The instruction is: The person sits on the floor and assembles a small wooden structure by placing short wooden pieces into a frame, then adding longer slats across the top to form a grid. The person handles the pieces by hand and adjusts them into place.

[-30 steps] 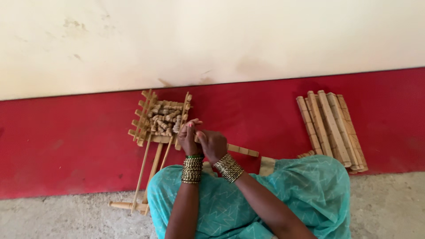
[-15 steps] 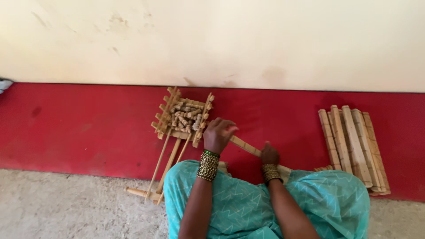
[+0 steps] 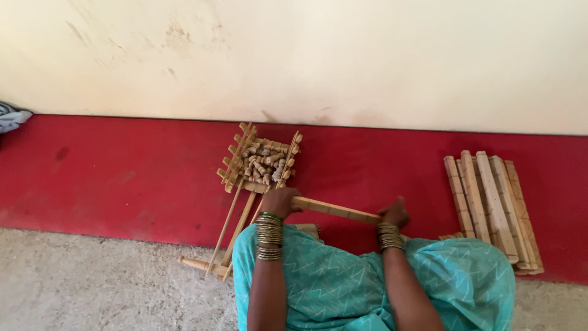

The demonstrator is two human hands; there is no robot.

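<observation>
A long pale wooden bar (image 3: pixel 334 210) lies across in front of my lap. My left hand (image 3: pixel 279 201) grips its left end and my right hand (image 3: pixel 395 213) grips its right end. Both wrists wear stacked bangles. Just beyond my left hand a wooden lattice frame (image 3: pixel 236 160) with notched side rails stands on the red floor, holding a heap of small wooden pegs (image 3: pixel 263 164). Thin rods (image 3: pixel 228 225) run from the frame back towards my knee. My teal garment (image 3: pixel 343 282) covers my lap.
A stack of several flat wooden slats (image 3: pixel 490 205) lies on the red floor at the right. A cream wall (image 3: pixel 306 55) rises behind. Grey concrete floor (image 3: pixel 92 282) spreads at the lower left. A bit of grey cloth (image 3: pixel 11 116) shows at the left edge.
My hands were together near the peg frame; they have spread apart. My right hand moved right along the wooden bar, and both hands now hold it at its ends.
</observation>
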